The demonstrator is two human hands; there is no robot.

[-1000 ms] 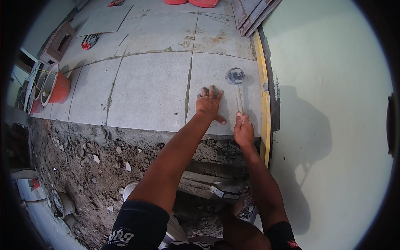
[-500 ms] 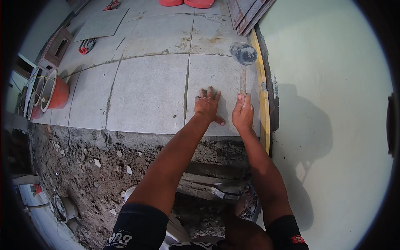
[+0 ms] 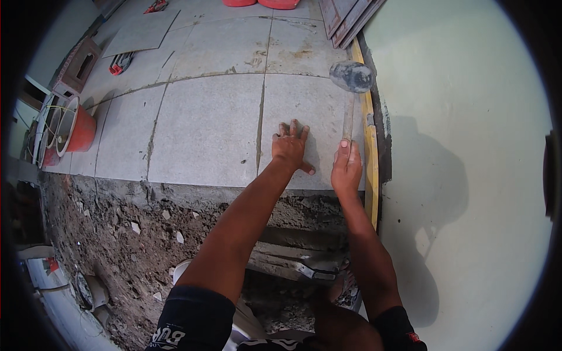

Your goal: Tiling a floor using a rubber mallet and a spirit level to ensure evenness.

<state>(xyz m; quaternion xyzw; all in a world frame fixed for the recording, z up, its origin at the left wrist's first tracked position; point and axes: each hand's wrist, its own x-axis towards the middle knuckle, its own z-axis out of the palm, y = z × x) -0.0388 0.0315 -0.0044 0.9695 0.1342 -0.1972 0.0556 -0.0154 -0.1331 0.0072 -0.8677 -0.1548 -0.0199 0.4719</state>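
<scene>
A rounded, black mallet (image 3: 351, 77), its head smeared with chalky grey, shows over the far right corner of a matte grey floor tile (image 3: 319, 105), close to the wall side; whether the head touches the surface cannot be told. A person's right hand (image 3: 347, 169) is clamped around the mallet's straight, pale handle, thumb laid along the shaft, while the left hand (image 3: 288, 147) lies palm down on the same square-edged tile, fingers spread apart and dusted with grey. Along the tile's right side runs a long, narrow yellow bar (image 3: 371, 149), bordered by a rough dark strip (image 3: 383, 134) at the foot of a smooth, pale green wall (image 3: 468, 175). To the left, across a gritty dark joint, sits a broad neighbouring tile (image 3: 205, 128) of the same speckled grey. Below the tiles' front edge, crumbly brown earth (image 3: 111, 234) is scattered with angular white chips (image 3: 180, 237). Farther out stand a round orange bucket (image 3: 84, 128) at left, a thin loose slab (image 3: 140, 35) flat on the floor behind, and a stack of reddish-brown panels (image 3: 351, 20) leaning by the wall
</scene>
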